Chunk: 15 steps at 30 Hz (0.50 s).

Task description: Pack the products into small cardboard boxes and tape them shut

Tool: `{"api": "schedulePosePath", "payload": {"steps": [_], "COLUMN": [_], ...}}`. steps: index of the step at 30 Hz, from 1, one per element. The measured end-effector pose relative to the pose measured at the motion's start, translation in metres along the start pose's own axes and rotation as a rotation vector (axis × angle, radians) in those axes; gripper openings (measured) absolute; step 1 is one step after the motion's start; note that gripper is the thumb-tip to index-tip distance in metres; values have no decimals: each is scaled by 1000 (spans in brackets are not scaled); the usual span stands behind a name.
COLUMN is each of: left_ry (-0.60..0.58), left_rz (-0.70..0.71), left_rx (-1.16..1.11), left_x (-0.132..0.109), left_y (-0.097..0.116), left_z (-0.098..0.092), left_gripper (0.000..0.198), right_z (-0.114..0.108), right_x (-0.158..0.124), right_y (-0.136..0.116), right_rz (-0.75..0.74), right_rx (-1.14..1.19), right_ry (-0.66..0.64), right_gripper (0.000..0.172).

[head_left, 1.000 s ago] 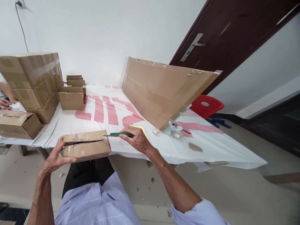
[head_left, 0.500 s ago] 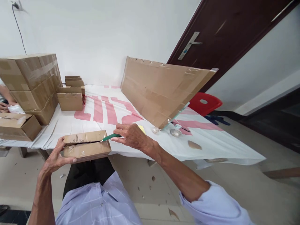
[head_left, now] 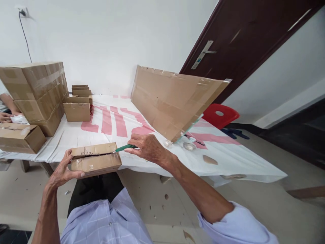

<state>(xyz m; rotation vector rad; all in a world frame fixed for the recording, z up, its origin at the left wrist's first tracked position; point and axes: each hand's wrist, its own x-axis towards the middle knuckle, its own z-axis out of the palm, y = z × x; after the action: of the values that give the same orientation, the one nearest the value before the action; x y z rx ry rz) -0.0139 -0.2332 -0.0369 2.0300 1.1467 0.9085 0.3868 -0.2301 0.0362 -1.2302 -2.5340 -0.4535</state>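
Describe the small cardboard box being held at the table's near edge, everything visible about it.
The small flat brown cardboard box lies roughly level at the near edge of the white cloth-covered table. Glossy clear tape covers its front face, and its top flap looks scuffed and sits slightly lifted. The left hand grips its left end; the right hand holds a green-handled cutter with its tip at the box's upper right corner.
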Motion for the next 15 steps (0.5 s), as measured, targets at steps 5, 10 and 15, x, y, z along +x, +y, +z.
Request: {"api": "schedulePosePath", "payload": {"steps": [5,10,15], "left_ry": [-9,8,3], "left_rz": [1,-24,-65], "left_rx": [7,10,-8], "left_x": [0,-1,-2], "left_y": [-2,1,3], "left_z": [0,-3,-3], "left_gripper": [72,100,109], "right_z": [0,-1,78], "right_x": [0,-27,-42], "right_y": [7,54,42], "right_rz": [1,216,514], "right_rx": [-21,-21,147], "right_ry": [-43,86,30], "right_gripper": [43,35,21]}}
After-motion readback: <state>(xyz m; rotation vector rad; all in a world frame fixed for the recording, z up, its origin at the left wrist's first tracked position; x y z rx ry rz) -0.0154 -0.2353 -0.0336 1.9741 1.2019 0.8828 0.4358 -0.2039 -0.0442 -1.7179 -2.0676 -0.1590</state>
